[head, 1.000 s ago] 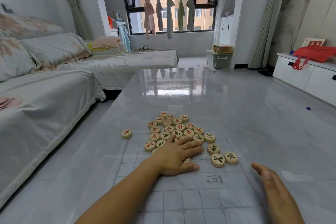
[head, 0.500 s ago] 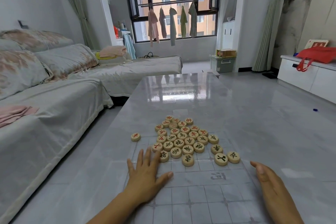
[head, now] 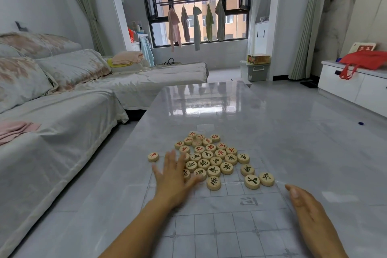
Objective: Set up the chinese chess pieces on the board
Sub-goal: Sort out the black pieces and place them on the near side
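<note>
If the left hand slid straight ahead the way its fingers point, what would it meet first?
Most likely the near-left edge of the cluster of chess pieces; the left hand already overlaps it, fingers spread, though contact is unclear.

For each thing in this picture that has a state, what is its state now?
Left hand: open, fingers spread, over the left edge of the pile.
Right hand: open, empty, at the board's right side.
Chess pieces: clustered, face up, not arranged.
Lone red piece: apart, left of the pile.
Board: spread flat on the table.
Window: clothes hanging outside.
</note>
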Available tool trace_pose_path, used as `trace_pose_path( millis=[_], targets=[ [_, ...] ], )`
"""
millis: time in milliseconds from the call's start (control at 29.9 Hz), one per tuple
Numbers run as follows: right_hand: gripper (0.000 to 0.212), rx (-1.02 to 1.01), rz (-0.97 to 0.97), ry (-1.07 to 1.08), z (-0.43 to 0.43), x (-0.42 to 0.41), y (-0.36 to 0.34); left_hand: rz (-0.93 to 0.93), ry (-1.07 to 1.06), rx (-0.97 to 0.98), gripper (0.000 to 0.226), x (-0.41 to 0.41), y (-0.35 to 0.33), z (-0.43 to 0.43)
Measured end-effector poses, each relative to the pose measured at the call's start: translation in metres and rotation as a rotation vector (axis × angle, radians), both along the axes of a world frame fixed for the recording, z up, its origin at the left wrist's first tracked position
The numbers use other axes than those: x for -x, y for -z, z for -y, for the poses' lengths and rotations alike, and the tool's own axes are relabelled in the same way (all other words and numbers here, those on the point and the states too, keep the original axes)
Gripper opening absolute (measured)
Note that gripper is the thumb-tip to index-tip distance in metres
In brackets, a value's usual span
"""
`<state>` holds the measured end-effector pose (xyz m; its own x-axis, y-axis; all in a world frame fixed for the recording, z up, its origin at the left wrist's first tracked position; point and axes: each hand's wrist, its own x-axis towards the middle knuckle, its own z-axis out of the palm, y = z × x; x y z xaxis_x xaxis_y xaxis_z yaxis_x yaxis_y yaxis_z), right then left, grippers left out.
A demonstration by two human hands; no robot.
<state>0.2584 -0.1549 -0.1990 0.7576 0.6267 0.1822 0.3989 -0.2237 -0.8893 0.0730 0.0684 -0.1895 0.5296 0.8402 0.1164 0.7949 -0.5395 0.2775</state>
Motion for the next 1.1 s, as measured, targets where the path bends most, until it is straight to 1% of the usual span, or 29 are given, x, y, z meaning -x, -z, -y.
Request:
trace_pose_path(
  millis=[33,100,134,167,268,368,502,602,669,736,769,836,937,1071,1104],
  targets=[
    [0.071,0.008,0.002,-0.001,0.0,0.0,0.0,0.001,0.065,-0.021,0.085,-0.004,0.001,0.014],
    [0.071,0.024,0.006,-0.009,0.0,0.001,-0.001,-0.041,0.156,0.005,0.099,-0.017,0.004,0.037],
    [0.07,0.027,0.004,-0.011,0.001,0.0,-0.001,-0.069,0.159,0.023,0.107,-0.024,0.006,0.041],
    [0.069,0.031,0.001,-0.013,0.001,0.0,-0.001,-0.087,0.133,0.037,0.111,-0.029,0.007,0.038],
    [0.071,0.025,-0.001,-0.007,0.001,0.0,0.0,-0.107,0.01,0.093,0.099,-0.033,0.008,0.019],
    [0.071,0.029,-0.007,-0.003,0.001,0.0,-0.001,-0.067,-0.047,0.125,0.098,-0.03,0.009,0.005],
    [0.077,0.066,0.015,-0.017,0.003,0.0,-0.003,0.028,-0.032,0.105,0.098,-0.03,0.008,0.006],
    [0.08,0.08,0.035,-0.008,0.004,0.001,-0.002,0.105,0.043,0.096,0.094,-0.01,0.0,0.01],
    [0.075,0.106,0.043,-0.012,0.004,0.002,-0.003,0.045,0.068,0.032,0.084,0.018,-0.003,0.012],
    [0.075,0.119,0.055,-0.026,0.005,0.003,-0.004,-0.063,0.026,0.005,0.075,0.053,-0.002,0.013],
    [0.074,0.13,0.056,-0.028,0.006,0.004,-0.005,-0.103,-0.011,0.027,0.073,0.069,-0.002,0.013],
    [0.061,0.154,0.049,-0.018,0.006,0.004,-0.005,-0.136,-0.082,0.084,0.07,0.097,0.0,0.014],
    [0.043,0.192,0.087,-0.021,0.005,0.003,-0.004,-0.094,-0.126,0.105,0.061,0.117,0.004,0.021],
    [0.035,0.235,0.138,-0.03,0.005,0.004,-0.004,-0.066,-0.132,0.07,0.057,0.117,0.009,0.028],
    [0.036,0.257,0.158,-0.042,0.006,0.006,-0.005,-0.059,-0.135,0.066,0.057,0.117,0.009,0.027]
  ],
)
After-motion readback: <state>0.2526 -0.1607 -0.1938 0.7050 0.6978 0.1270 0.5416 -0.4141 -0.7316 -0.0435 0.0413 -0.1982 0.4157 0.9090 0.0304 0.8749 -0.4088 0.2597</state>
